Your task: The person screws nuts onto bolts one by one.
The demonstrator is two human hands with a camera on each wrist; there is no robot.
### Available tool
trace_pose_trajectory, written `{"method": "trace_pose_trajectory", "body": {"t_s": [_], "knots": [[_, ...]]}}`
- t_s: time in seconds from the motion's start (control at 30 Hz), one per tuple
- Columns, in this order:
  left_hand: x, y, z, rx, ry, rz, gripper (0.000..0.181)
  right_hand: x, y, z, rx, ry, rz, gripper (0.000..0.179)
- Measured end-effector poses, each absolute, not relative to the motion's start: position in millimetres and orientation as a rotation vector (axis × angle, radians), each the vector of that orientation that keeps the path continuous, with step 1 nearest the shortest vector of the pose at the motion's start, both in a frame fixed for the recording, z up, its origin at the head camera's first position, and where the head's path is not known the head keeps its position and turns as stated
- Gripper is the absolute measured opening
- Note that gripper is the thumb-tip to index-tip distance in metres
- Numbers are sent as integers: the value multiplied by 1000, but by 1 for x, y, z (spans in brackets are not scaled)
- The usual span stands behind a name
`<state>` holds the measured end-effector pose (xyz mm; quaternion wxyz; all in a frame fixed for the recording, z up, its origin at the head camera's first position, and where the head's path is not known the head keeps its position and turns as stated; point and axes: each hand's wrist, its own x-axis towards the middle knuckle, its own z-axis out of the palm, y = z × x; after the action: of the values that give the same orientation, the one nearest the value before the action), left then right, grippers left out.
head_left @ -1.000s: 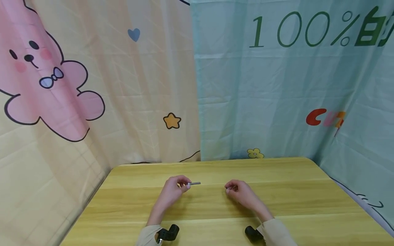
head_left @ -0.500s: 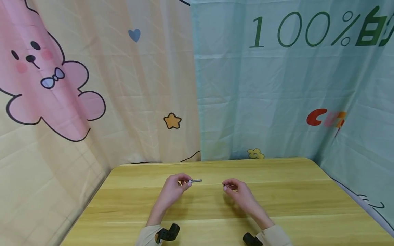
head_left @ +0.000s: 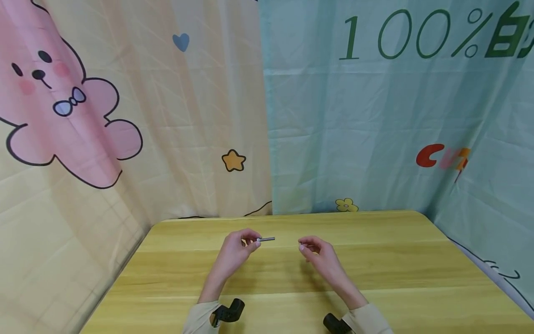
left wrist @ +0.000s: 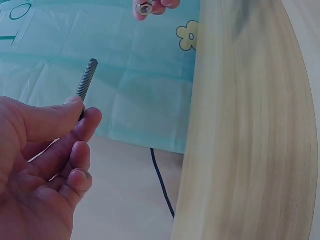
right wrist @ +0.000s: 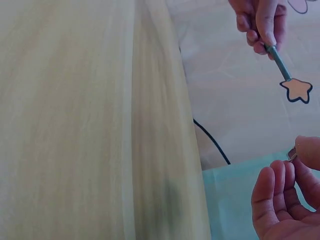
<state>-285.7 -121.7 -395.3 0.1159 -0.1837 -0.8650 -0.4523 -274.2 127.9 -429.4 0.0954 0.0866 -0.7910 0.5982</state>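
Thumb and fingers of my left hand [head_left: 237,248] pinch a threaded bolt [left wrist: 87,80] near one end; its grey threaded shaft points right, toward the other hand. The pinched end is hidden behind the fingertips. Across a gap, my right hand [head_left: 323,257] pinches a small shiny metal nut [left wrist: 145,8] between thumb and fingertips. In the left wrist view the nut's hole faces the camera. From the right wrist, only the edge of the nut shows beside the thumb. Both hands are raised over the wooden table, with bolt and nut apart at about the same height.
The wooden table [head_left: 267,278] spreads beneath both hands. Behind it hang a cream curtain [head_left: 200,116] and a teal curtain [head_left: 317,116], with more cloth at the sides. Black wrist cameras sit on both forearms, near the beige sleeves.
Both hands have risen a little, and the right hand has moved left, so the gap between bolt and nut has narrowed. Each hand keeps its pinch.
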Motion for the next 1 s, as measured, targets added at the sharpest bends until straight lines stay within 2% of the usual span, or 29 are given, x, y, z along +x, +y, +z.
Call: {"method": "trace_pose_trajectory", "body": {"t_s": [0.3, 1.0], "knots": [[-282, -119, -391, -528, -2515, -1332, 7, -267, 121, -412, 286, -2271, 1864, 17], [-281, -115, -387, -533, -2480, -1380, 7, -268, 121, -404, 352, -2158, 2063, 21]]}}
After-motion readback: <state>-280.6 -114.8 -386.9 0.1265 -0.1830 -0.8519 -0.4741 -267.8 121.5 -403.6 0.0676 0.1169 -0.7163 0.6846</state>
